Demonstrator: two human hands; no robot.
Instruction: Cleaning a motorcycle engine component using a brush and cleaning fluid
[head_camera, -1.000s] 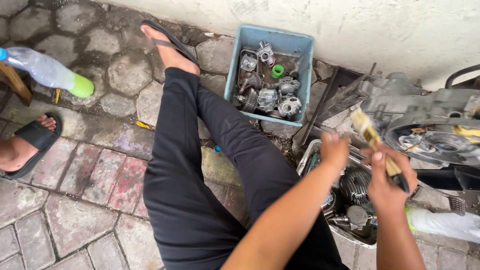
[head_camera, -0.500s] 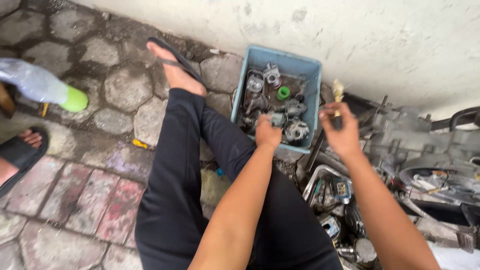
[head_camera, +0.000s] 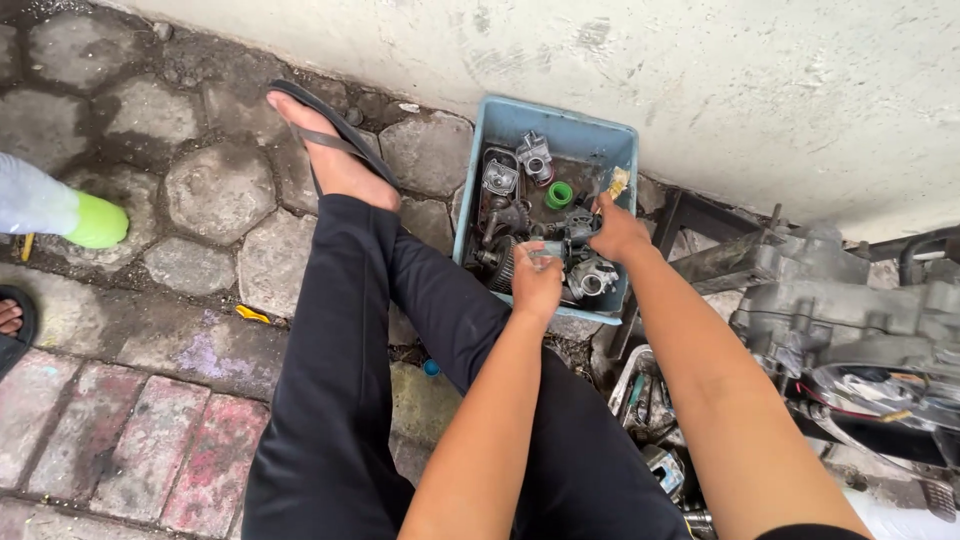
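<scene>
Both hands work inside blue bin (head_camera: 505, 120): left hand (head_camera: 537, 280) grips metal carburetor part (head_camera: 545, 250); right hand (head_camera: 615, 232) clenched on brush (head_camera: 617, 183). Part likely heavy, rigid, greasy; best gripped around its body.

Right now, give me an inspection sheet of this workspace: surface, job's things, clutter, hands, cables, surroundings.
Surface: stone and brick paving, dirty.
Job's things: blue bin of metal engine parts; brush.
Clutter: green ring in bin; tray of parts lower right.
Hands: left hand on a part in the bin; right hand grips the brush.
Cables: nothing seen.
Surroundings: white wall; engine casing; bottle.
</scene>
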